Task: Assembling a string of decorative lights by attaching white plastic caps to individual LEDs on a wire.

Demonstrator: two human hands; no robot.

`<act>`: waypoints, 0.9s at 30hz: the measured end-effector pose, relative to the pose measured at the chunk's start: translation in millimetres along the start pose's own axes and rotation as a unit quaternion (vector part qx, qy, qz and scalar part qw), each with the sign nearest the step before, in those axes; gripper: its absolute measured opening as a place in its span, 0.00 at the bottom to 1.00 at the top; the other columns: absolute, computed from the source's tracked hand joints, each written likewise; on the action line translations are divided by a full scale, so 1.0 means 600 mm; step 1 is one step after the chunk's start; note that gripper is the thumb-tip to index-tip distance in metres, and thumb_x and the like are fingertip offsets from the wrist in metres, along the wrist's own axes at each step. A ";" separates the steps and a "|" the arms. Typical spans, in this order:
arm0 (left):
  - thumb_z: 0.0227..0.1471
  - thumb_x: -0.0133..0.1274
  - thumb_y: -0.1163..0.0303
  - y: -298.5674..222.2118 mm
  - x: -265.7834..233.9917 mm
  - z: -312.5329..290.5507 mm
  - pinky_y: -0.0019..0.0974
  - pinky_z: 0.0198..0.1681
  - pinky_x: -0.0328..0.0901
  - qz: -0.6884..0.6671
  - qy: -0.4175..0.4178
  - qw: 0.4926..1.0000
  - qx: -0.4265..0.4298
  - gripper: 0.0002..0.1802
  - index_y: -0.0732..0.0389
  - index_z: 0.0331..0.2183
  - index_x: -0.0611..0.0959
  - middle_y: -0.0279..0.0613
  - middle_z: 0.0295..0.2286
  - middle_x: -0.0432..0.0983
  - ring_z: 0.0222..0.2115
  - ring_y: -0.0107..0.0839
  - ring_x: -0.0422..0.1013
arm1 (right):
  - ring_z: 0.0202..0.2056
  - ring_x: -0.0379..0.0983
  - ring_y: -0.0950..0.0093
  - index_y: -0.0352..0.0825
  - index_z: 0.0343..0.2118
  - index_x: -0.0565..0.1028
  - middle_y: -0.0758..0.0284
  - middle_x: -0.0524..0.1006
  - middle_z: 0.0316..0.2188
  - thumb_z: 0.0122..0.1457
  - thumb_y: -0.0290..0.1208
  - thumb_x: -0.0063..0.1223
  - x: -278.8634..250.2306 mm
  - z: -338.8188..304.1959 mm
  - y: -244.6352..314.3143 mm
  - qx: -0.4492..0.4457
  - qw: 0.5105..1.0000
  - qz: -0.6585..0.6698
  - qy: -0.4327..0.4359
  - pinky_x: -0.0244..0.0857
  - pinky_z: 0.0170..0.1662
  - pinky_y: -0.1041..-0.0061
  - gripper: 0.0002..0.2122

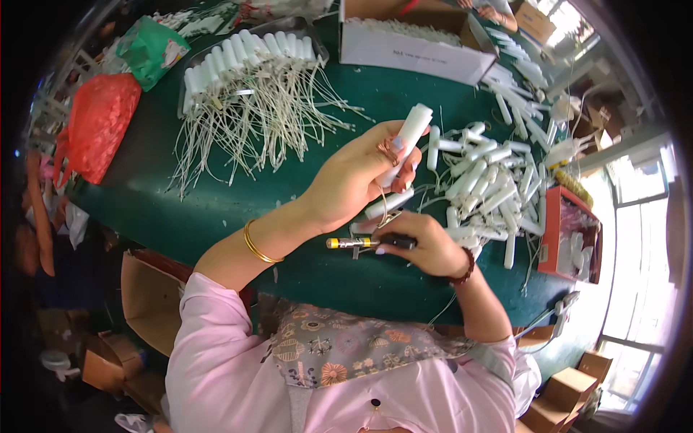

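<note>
My left hand [361, 162] is closed around a smooth white plastic tube [410, 137], tilted up to the right; a second tube may lie against it. A thin wire runs down from this grip toward my right hand [426, 242]. That hand is closed on a black battery holder, most of it hidden by the fingers, with a yellow-banded battery [352, 243] sticking out to the left. A small metal clip [388, 219] shows above the fingers. Just beyond, another white tube [390, 204] lies on the table.
White tubes with wires [484, 180] are heaped at right, beside a red box [570, 238]. At back left, a tray [323, 50] holds upright tubes, their wires trailing over the green table [238, 209]. A white carton [415, 52] and a red bag [101, 126] stand farther off.
</note>
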State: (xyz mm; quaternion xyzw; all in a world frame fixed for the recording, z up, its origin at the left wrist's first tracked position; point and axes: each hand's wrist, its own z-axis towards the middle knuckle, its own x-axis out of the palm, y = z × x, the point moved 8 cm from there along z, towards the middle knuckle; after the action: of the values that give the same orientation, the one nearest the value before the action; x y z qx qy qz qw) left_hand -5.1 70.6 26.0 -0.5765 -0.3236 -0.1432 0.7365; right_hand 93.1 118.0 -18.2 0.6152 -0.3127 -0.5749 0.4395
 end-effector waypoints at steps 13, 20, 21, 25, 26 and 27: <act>0.60 0.56 0.68 -0.109 -0.159 0.017 0.35 0.46 0.71 0.245 -0.195 0.942 0.123 0.17 0.65 0.48 0.75 0.40 0.38 0.77 0.39 0.29 0.77 | 0.63 0.62 0.57 0.26 0.45 0.79 0.49 0.67 0.62 0.60 0.27 0.57 0.021 -0.022 0.002 0.057 0.969 0.212 0.111 0.53 0.65 0.63 0.13; 0.52 0.62 0.58 -0.350 -0.402 0.038 0.29 0.23 0.68 0.449 -0.391 0.801 0.060 0.18 0.62 0.39 0.85 0.37 0.29 0.80 0.23 0.25 0.75 | 0.45 0.75 0.68 0.19 0.41 0.78 0.49 0.68 0.60 0.60 0.24 0.55 -0.014 -0.014 -0.021 0.047 0.985 0.158 0.053 0.68 0.50 0.72 0.12; 0.51 0.63 0.59 -0.394 -0.434 0.031 0.28 0.21 0.67 0.508 -0.405 0.756 0.084 0.17 0.62 0.36 0.85 0.36 0.26 0.80 0.21 0.25 0.74 | 0.44 0.75 0.71 0.19 0.41 0.78 0.52 0.72 0.56 0.60 0.24 0.54 -0.019 -0.010 -0.017 0.012 0.993 0.115 0.029 0.67 0.50 0.74 0.12; 0.45 0.64 0.57 -0.491 -0.521 0.020 0.38 0.23 0.69 0.638 -0.459 0.616 0.051 0.20 0.67 0.22 0.85 0.47 0.17 0.79 0.16 0.37 0.75 | 0.47 0.75 0.70 0.24 0.42 0.79 0.60 0.78 0.49 0.59 0.20 0.55 -0.028 -0.018 -0.045 0.099 0.981 0.166 -0.010 0.66 0.54 0.73 0.09; 0.45 0.63 0.56 -0.498 -0.527 0.018 0.41 0.26 0.71 0.657 -0.470 0.589 0.039 0.21 0.68 0.21 0.85 0.50 0.18 0.79 0.19 0.42 0.77 | 0.47 0.75 0.70 0.24 0.42 0.79 0.60 0.78 0.49 0.59 0.20 0.55 -0.028 -0.020 -0.043 0.100 0.981 0.167 -0.011 0.66 0.54 0.73 0.09; 0.45 0.63 0.56 -0.497 -0.532 0.018 0.41 0.26 0.71 0.657 -0.470 0.588 0.037 0.21 0.68 0.21 0.85 0.50 0.18 0.79 0.19 0.42 0.77 | 0.46 0.75 0.71 0.24 0.43 0.78 0.60 0.78 0.48 0.59 0.19 0.55 -0.031 -0.021 -0.040 0.107 0.981 0.163 -0.019 0.66 0.53 0.73 0.10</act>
State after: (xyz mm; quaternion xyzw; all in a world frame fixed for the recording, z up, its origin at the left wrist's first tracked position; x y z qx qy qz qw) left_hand -422.1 -59.0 48.2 -0.5919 -0.1629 0.6827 0.3963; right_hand 100.0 146.8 -32.2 0.5883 -0.4769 -0.4707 0.4527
